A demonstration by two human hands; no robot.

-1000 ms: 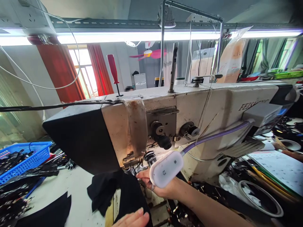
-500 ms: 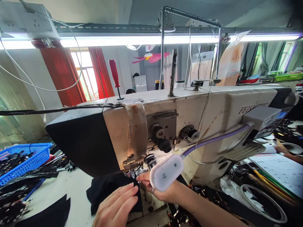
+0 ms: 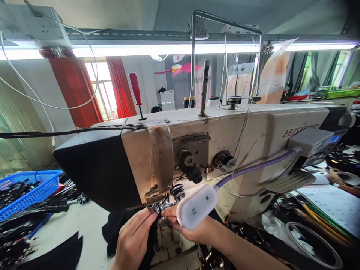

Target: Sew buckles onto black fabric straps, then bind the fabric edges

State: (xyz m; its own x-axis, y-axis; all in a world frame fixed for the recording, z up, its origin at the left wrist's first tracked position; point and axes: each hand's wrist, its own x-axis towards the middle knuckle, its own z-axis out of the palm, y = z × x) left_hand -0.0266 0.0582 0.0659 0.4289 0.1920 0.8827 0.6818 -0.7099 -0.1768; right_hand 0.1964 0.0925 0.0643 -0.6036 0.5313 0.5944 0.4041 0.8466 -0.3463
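A worn white sewing machine (image 3: 253, 138) fills the middle of the view. Under its needle area lies a piece of black fabric (image 3: 116, 228). My left hand (image 3: 133, 238) has its fingers bunched on the fabric's edge right at the presser foot (image 3: 157, 206). My right hand (image 3: 182, 228) reaches in from the right, fingertips pinched close to the same spot. A white oval lamp (image 3: 197, 206) on a purple gooseneck hides most of that hand.
A blue basket (image 3: 30, 191) with dark pieces sits at the left. More black fabric (image 3: 56, 255) lies on the table front left. Tape rolls (image 3: 312, 240), pencils and a printed sheet (image 3: 334, 204) crowd the right side. A red screwdriver (image 3: 136, 93) stands on the machine top.
My left hand has come up from the bottom edge to the presser foot and closed its fingers on the fabric's edge. The right hand has stayed by the needle.
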